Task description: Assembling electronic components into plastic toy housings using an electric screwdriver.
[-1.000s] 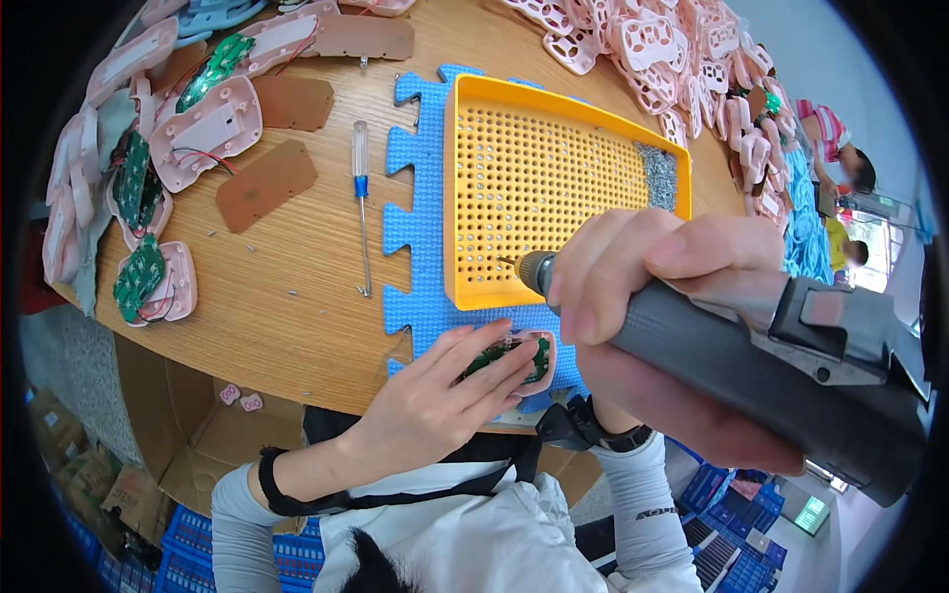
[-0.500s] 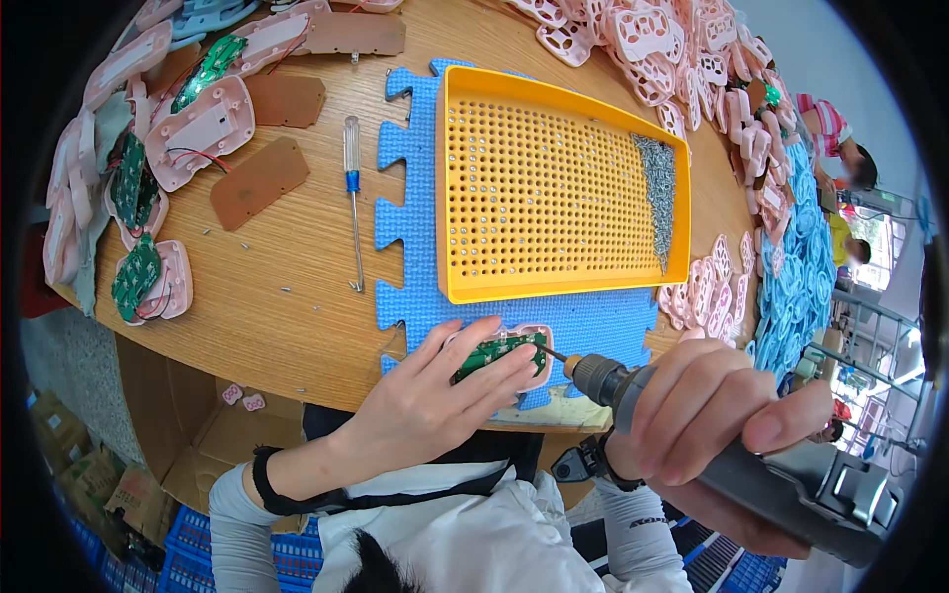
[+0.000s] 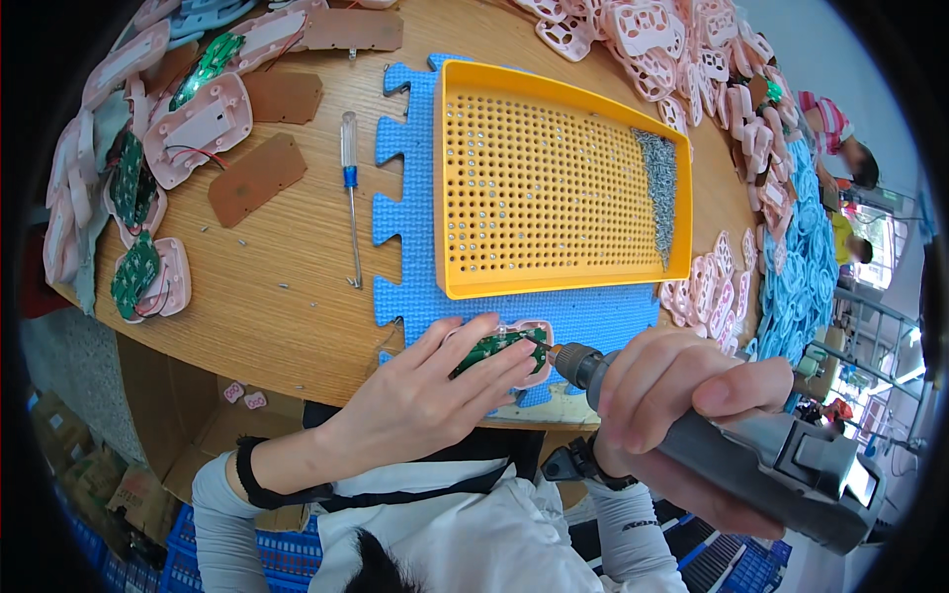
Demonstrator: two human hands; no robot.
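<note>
My left hand (image 3: 420, 395) lies over a small pink plastic casing (image 3: 545, 368) on the blue foam mat, its fingers holding the casing down. Between those fingers shows a green circuit board (image 3: 486, 350) set inside the casing. In my right hand (image 3: 682, 395) is a dark grey electric screwdriver (image 3: 756, 479), gripped around its body and tilted left. Its bit meets the right end of the board; whether a screw sits under the tip is too small to tell. My left thumb is hidden.
A yellow perforated tray (image 3: 563, 282) with screws at its right end stands on the foam mat (image 3: 400, 296). A hand screwdriver (image 3: 350, 178) lies left of it. Pink casings with boards (image 3: 198, 128) crowd the left; pink parts (image 3: 643, 40) and blue parts (image 3: 806, 257) heap at right.
My right hand and the electric screwdriver have shifted left, and the bit has come further over the board. My left hand stays on the casing.
</note>
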